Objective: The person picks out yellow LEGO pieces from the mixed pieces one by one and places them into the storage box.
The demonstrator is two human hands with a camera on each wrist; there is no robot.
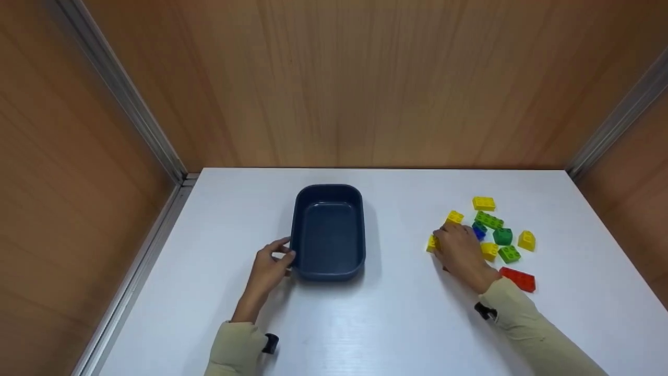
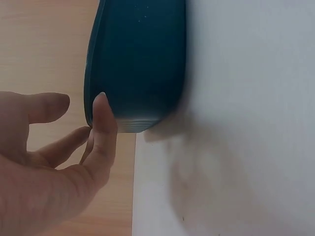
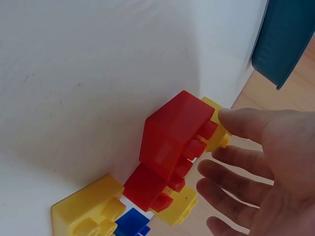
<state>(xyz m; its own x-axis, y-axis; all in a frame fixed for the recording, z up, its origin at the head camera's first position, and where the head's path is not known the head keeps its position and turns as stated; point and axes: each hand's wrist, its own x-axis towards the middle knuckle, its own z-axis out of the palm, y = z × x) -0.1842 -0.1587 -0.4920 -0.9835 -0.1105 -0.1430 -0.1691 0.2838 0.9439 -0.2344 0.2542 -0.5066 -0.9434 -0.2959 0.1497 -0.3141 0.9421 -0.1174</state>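
Tray (image 1: 330, 237), dark blue, sits on the white table (image 1: 334, 339), long sides running near to far. It's left of the blocks, well apart from them.

Left hand (image 1: 268, 267) is at the tray's near-left corner. Thumb tip rests against the tray, index is spread away from it, the others are loosely bent. Touching, not clamped.

Right hand (image 1: 462, 253) is over the left edge of the blocks. Nearest to it is the left yellow block (image 1: 432, 244). In the right wrist view, thumb and index are apart, one on either side of that block; can't tell if they pinch it. The other fingers extend, slightly spread.

Rest of the bunch: a yellow (image 1: 454, 216) just beyond the right hand's knuckles, another yellow (image 1: 484, 203) farthest back. Light green (image 1: 489, 220) sits in front of that one, with a blue block (image 1: 478, 233), partly hidden, just below. Dark green (image 1: 502, 236) is right of the blue. Then a yellow (image 1: 489, 251) and a second light green (image 1: 509, 254) side by side, and a yellow (image 1: 527, 240) at far right. Red block (image 1: 518, 279) is nearest the viewer, beside the right sleeve (image 1: 532, 324).

Black band (image 1: 270, 343) on the left wrist, another (image 1: 486, 311) on the right. Wood panel (image 1: 334, 83) behind the table.
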